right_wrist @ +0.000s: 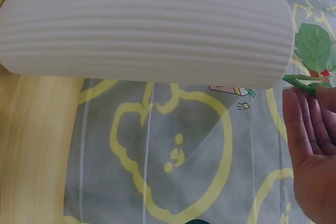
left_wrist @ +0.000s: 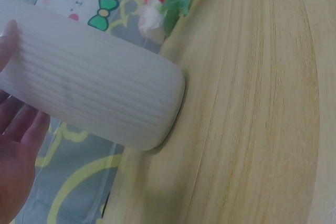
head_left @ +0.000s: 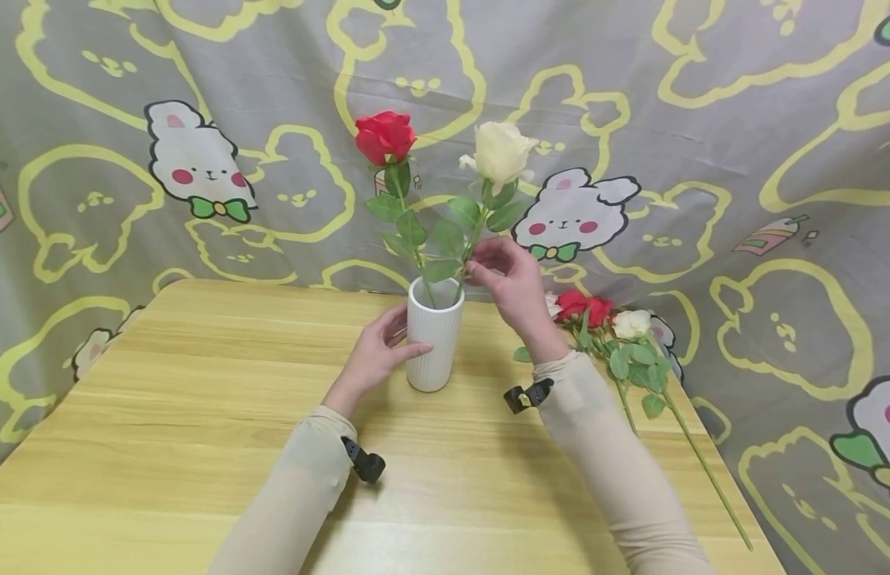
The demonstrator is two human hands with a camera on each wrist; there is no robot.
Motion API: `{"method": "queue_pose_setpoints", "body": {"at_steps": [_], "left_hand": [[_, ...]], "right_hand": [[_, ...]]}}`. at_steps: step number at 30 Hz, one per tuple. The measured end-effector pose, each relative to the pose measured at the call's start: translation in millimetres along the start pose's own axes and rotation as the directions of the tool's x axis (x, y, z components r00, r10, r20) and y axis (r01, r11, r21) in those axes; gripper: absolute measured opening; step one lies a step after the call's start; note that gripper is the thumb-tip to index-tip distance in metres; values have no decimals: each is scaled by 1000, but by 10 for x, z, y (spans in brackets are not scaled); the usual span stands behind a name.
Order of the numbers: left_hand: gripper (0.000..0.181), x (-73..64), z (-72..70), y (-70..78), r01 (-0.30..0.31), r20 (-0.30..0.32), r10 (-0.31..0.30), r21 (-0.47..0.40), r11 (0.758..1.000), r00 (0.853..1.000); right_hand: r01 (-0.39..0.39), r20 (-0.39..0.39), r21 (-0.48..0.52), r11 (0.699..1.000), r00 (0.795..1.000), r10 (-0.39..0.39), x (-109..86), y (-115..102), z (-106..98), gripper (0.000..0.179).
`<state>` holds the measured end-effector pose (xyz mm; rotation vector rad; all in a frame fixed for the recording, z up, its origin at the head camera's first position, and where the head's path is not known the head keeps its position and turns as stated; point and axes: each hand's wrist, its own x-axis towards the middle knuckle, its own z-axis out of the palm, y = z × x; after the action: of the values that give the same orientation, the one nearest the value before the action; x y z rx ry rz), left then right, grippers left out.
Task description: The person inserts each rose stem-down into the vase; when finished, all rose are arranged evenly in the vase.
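Note:
A white ribbed vase (head_left: 434,355) stands upright on the table. My left hand (head_left: 373,351) grips it from the left, thumb across the front; the left wrist view shows the fingers (left_wrist: 32,129) along the vase's side. A red rose (head_left: 385,137) leans left inside the vase. On the right, a white rose (head_left: 501,153) has its lower stem inside the vase opening. My right hand (head_left: 513,287) pinches this rose's stem just above the rim. In the right wrist view, the green stem (right_wrist: 300,83) lies between thumb and fingertips, close to the vase mouth.
Several loose red and white roses (head_left: 632,323) lie at the table's right side, behind and beside my right forearm; one long stem (head_left: 707,467) runs toward the front right edge. A patterned grey curtain (head_left: 272,96) hangs close behind the wooden table (head_left: 200,399).

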<state>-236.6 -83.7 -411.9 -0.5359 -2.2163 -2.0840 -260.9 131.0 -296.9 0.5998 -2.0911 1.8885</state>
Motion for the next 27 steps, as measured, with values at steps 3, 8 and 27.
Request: {"method": "queue_pose_setpoints", "body": {"at_steps": [3, 8, 27], "left_hand": [[71, -4, 2, -1, -3, 2, 3, -4, 1000, 1000], [73, 2, 4, 1, -2, 3, 2, -6, 1000, 1000], [73, 5, -6, -7, 2, 13, -2, 16, 1000, 1000]], "right_hand": [[-10, 13, -42, 999, 1000, 10, -5, 20, -14, 22], [-25, 32, -92, 995, 999, 28, -20, 61, -79, 22], [-83, -10, -149, 985, 997, 82, -172, 98, -452, 25]]}}
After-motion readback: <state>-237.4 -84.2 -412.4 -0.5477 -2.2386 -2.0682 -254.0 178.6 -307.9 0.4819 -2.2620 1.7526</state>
